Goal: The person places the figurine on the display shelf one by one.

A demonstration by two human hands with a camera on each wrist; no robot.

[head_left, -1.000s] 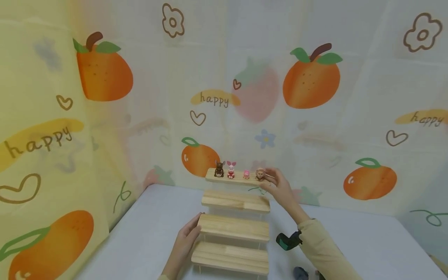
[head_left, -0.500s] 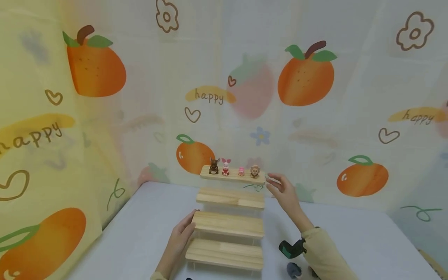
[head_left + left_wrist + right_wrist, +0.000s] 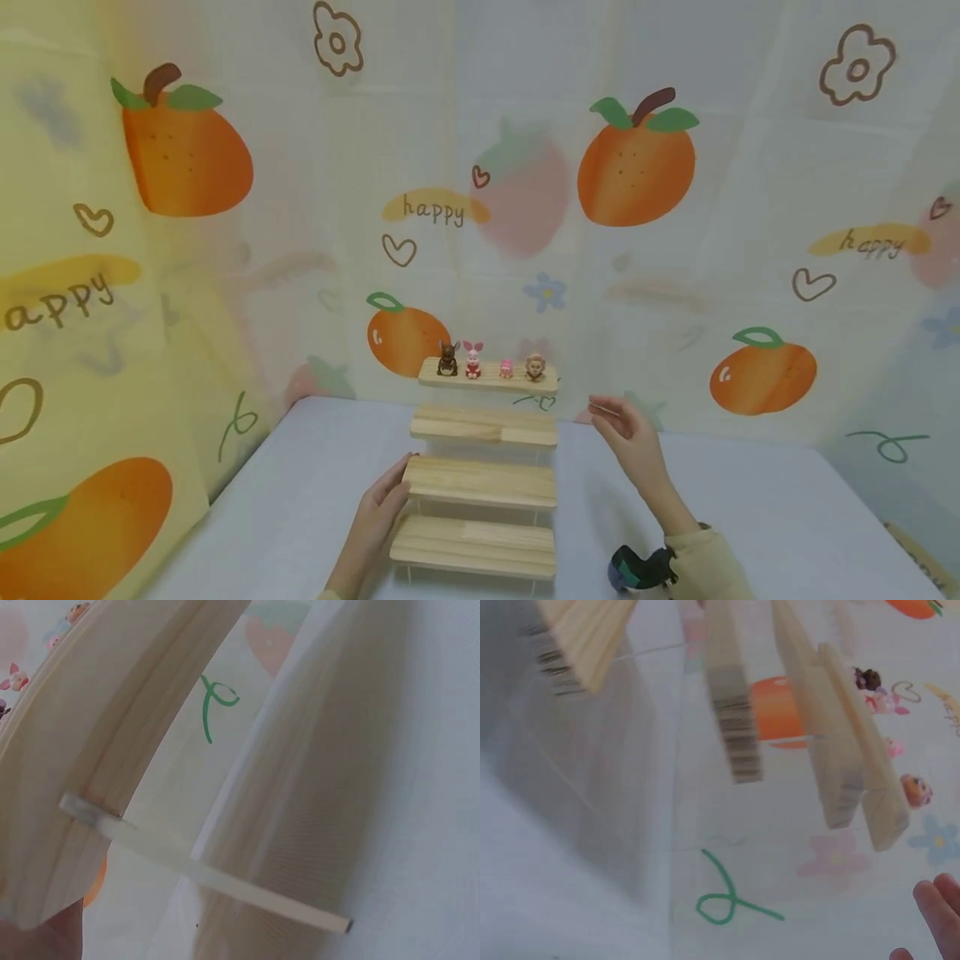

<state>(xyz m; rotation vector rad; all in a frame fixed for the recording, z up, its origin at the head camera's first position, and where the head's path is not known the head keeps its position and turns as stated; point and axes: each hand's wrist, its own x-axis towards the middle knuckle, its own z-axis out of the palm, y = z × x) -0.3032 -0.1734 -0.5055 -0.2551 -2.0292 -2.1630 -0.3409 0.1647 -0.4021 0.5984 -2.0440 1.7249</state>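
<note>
A tiered wooden display shelf point(image 3: 480, 482) stands mid-table in the head view, with wooden steps on clear supports. On its top step are a dark brown eared figurine point(image 3: 447, 360), a pink-and-white long-eared figurine point(image 3: 472, 362), a small pink figurine point(image 3: 506, 368) and a tan-brown figurine point(image 3: 535, 367) at the right. My left hand point(image 3: 381, 504) grips the left end of a lower step, fingers at its back edge; in the left wrist view a finger point(image 3: 56, 937) shows below the board. My right hand point(image 3: 633, 442) is in the air right of the shelf, fingers relaxed, holding nothing.
A printed fabric backdrop point(image 3: 652, 325) with oranges and hearts rises behind the white table point(image 3: 255, 508). A dark object with a green patch point(image 3: 641, 568) appears by the right sleeve point(image 3: 705, 562). The shelf's step ends point(image 3: 739, 742) fill the upper right wrist view.
My right hand has let go of the tan-brown figurine on the top step and moved right and down. My left hand stays at the shelf. The head view has shifted slightly.
</note>
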